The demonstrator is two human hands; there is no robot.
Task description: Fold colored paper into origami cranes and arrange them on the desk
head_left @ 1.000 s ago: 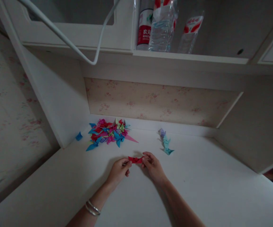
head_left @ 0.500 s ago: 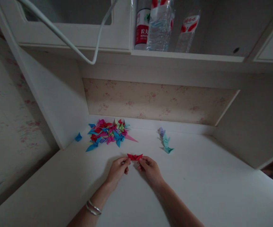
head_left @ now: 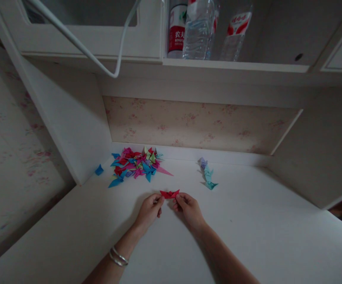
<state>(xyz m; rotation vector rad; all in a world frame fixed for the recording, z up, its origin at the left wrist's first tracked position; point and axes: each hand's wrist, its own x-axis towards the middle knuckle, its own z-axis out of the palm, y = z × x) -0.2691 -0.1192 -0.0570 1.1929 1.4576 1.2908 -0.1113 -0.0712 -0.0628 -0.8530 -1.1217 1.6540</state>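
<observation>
A small red folded paper piece (head_left: 169, 193) rests low over the white desk (head_left: 247, 221), pinched at both ends. My left hand (head_left: 149, 210) grips its left tip with closed fingers; silver bangles circle that wrist. My right hand (head_left: 187, 208) pinches the right tip the same way. The two hands sit close together near the desk's middle.
A heap of colourful folded paper pieces (head_left: 137, 165) lies at the back left, with one blue piece (head_left: 99, 170) apart by the side panel. A short chain of teal and purple pieces (head_left: 206, 177) lies back right. Water bottles (head_left: 199, 27) stand on the shelf above; a white cable (head_left: 79, 43) hangs.
The red paper has gone from a longer strip to a shorter, pointed shape. Both hands have drawn closer together and slid slightly toward the back of the desk.
</observation>
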